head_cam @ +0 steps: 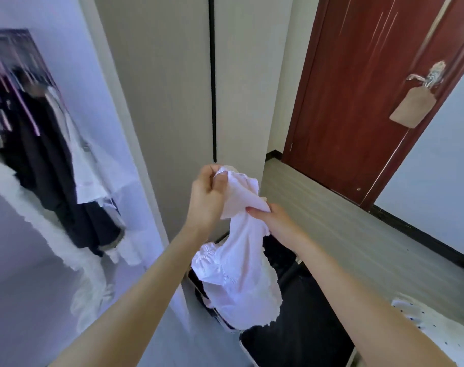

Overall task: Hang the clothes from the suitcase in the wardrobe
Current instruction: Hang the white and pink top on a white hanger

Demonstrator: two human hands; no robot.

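Both hands lift a pale pink garment (pixel 241 250) above the open suitcase (pixel 299 327): left hand (pixel 208 197) pinches its top edge, right hand (pixel 272 217) grips lower (no hanger visible); best spread the shoulders before hanging.

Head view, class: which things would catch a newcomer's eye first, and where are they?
At centre, the left hand and right hand grip a pale pink garment above the open black suitcase. At upper right stands a red-brown door; dark clothes hang at left.
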